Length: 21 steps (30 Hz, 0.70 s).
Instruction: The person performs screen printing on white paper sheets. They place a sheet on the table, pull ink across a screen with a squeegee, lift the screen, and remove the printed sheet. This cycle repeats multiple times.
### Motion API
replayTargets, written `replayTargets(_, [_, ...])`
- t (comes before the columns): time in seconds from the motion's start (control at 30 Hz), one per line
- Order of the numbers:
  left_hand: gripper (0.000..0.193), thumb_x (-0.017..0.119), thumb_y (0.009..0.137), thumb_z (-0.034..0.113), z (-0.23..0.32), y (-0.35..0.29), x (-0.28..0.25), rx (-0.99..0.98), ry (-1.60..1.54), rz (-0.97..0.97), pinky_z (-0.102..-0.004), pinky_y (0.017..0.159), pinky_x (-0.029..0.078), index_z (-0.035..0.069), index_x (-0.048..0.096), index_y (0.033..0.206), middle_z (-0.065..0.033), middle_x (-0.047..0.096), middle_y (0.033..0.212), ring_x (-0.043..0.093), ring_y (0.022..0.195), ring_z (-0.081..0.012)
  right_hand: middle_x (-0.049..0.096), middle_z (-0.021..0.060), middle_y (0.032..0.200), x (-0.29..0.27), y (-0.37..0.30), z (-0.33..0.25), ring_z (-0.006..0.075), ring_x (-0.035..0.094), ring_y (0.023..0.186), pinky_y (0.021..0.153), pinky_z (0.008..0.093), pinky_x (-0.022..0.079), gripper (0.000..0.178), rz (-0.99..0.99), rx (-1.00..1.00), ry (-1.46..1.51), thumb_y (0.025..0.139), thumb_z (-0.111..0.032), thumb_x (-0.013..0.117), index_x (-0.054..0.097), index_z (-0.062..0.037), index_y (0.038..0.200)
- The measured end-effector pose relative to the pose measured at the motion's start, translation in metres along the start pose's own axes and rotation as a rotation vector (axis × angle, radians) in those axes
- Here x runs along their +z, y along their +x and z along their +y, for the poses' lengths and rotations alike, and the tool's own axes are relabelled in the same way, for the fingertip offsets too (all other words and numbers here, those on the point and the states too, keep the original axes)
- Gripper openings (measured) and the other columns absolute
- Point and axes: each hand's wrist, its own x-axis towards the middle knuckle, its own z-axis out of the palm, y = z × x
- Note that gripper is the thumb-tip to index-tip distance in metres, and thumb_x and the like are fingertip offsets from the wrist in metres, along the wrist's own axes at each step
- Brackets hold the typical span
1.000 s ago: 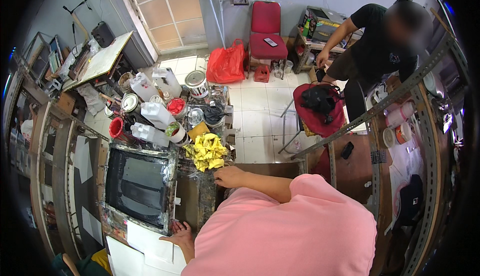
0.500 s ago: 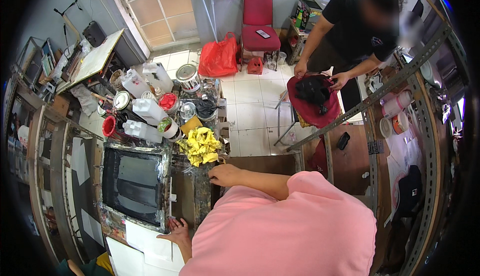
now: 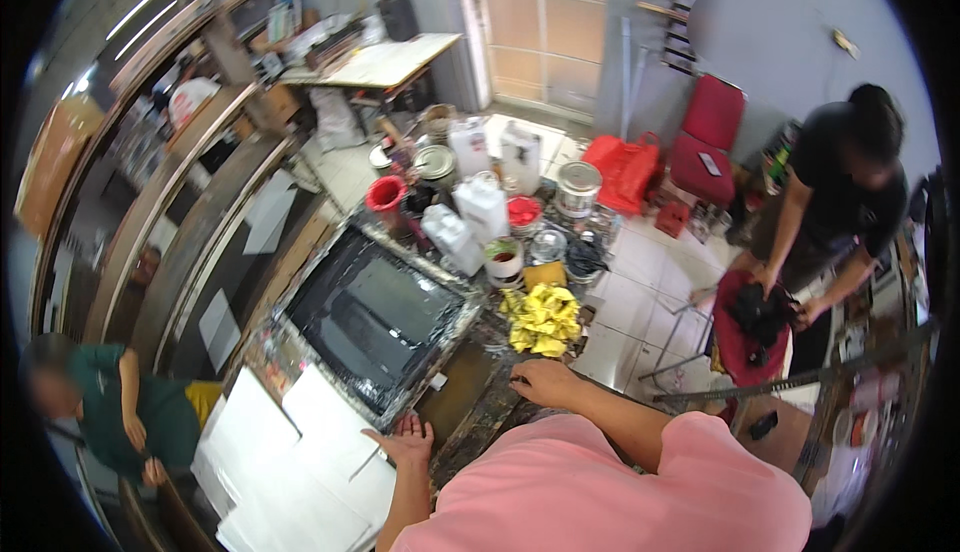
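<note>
My left hand (image 3: 408, 440) is palm up with its fingers spread, holding nothing. It is by the near corner of a screen-printing frame (image 3: 458, 317), whose mesh (image 3: 375, 307) is smeared with dark ink. White sheets (image 3: 290, 482) lie beside that hand, to its left. At the bench's right side, my right hand (image 3: 545, 382) rests on the edge, fingers loosely bent and nothing seen in them. Just beyond it sits a crumpled yellow cloth (image 3: 541, 318).
White jugs (image 3: 481, 207), a red tub (image 3: 386, 195) and paint cans (image 3: 577, 190) crowd the bench's far end. A person (image 3: 840, 192) at right handles black cloth (image 3: 757, 314) over a red stool. Another person (image 3: 110, 402) is at left. Shelving (image 3: 170, 192) runs along the left.
My view has turned left and tilted, bringing the person in green fully into sight. My left hand has turned palm up near the frame; my right hand stays at the bench edge.
</note>
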Motion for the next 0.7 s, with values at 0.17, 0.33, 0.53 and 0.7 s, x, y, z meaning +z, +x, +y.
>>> replayTargets(0.17, [0.116, 0.054, 0.067, 0.101, -0.005, -0.012, 0.005, 0.045, -0.011, 0.038, -0.0522, 0.118, 0.025, 0.002, 0.049, 0.128, -0.0097, 0.051, 0.139, 0.043, 0.136, -0.0243, 0.072, 0.0165, 0.111, 0.001, 0.030, -0.032, 0.0375, 0.068, 0.105, 0.088, 0.0502, 0.055, 0.029, -0.163, -0.089, -0.051, 0.098, -0.032, 0.062, 0.069, -0.0071, 0.112])
replayTargets(0.33, [0.118, 0.050, 0.070, 0.101, -0.006, -0.013, 0.008, 0.085, -0.011, 0.037, -0.0524, 0.119, 0.023, 0.000, 0.049, 0.130, -0.0125, 0.050, 0.141, 0.042, 0.139, -0.0267, 0.072, 0.0158, 0.105, 0.016, 0.062, -0.061, 0.0382, 0.069, 0.102, 0.088, 0.0502, 0.055, 0.027, -0.233, -0.273, -0.091, 0.097, -0.030, 0.062, 0.069, -0.0064, 0.109])
replayTargets(0.53, [0.123, 0.048, 0.071, 0.101, -0.009, -0.020, 0.008, 0.104, -0.045, 0.066, -0.0526, 0.117, 0.027, -0.001, 0.042, 0.139, -0.0150, 0.050, 0.134, 0.047, 0.127, -0.0300, 0.070, 0.0150, 0.095, 0.023, 0.098, -0.107, 0.0360, 0.068, 0.095, 0.085, 0.0485, 0.054, 0.023, -0.172, -0.459, -0.157, 0.095, -0.027, 0.067, 0.069, -0.0070, 0.105])
replayTargets(0.7, [0.125, 0.048, 0.072, 0.101, -0.010, -0.012, 0.009, 0.057, -0.037, 0.076, -0.0529, 0.114, 0.033, -0.002, 0.038, 0.142, -0.0152, 0.051, 0.129, 0.050, 0.119, -0.0307, 0.060, 0.0100, 0.115, 0.020, 0.122, -0.132, 0.0308, 0.055, 0.114, 0.093, 0.0473, 0.042, 0.044, 0.103, -0.591, -0.267, 0.077, -0.021, 0.081, 0.069, -0.0091, 0.117])
